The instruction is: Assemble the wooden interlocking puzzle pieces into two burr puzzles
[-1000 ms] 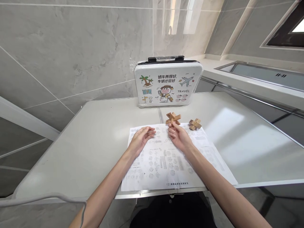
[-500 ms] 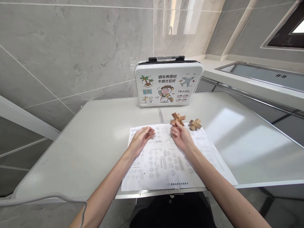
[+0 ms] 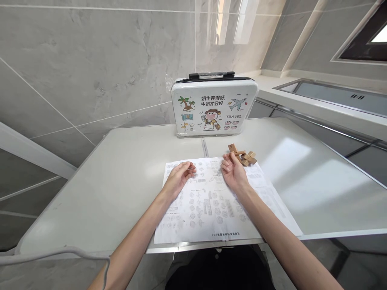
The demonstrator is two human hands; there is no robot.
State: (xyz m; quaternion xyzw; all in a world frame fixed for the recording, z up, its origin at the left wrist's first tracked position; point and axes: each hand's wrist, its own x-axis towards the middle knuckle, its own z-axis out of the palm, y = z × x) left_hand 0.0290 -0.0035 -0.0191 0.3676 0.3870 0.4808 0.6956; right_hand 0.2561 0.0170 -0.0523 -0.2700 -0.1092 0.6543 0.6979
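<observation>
Between the fingertips of my right hand (image 3: 234, 171) is a wooden burr puzzle (image 3: 232, 148), made of crossed light-brown bars. Just to its right a smaller wooden burr puzzle (image 3: 249, 158) rests at the far right corner of a printed sheet (image 3: 208, 217). From this view the held puzzle partly overlaps the small one; whether they touch I cannot tell. My left hand (image 3: 179, 177) rests over the left part of the sheet, its fingers loosely curled and apart, holding nothing. Small diagrams and some text cover the sheet.
A white cartoon-printed case (image 3: 214, 106) with a black handle stands at the back of the pale table (image 3: 127, 169), near the tiled wall. At the right runs a counter with a sink (image 3: 332, 94). A grey cable (image 3: 69, 250) crosses the lower left.
My right hand has shifted a little to the right with the burr puzzle, bringing it beside the smaller one and turning it. My left hand has barely moved.
</observation>
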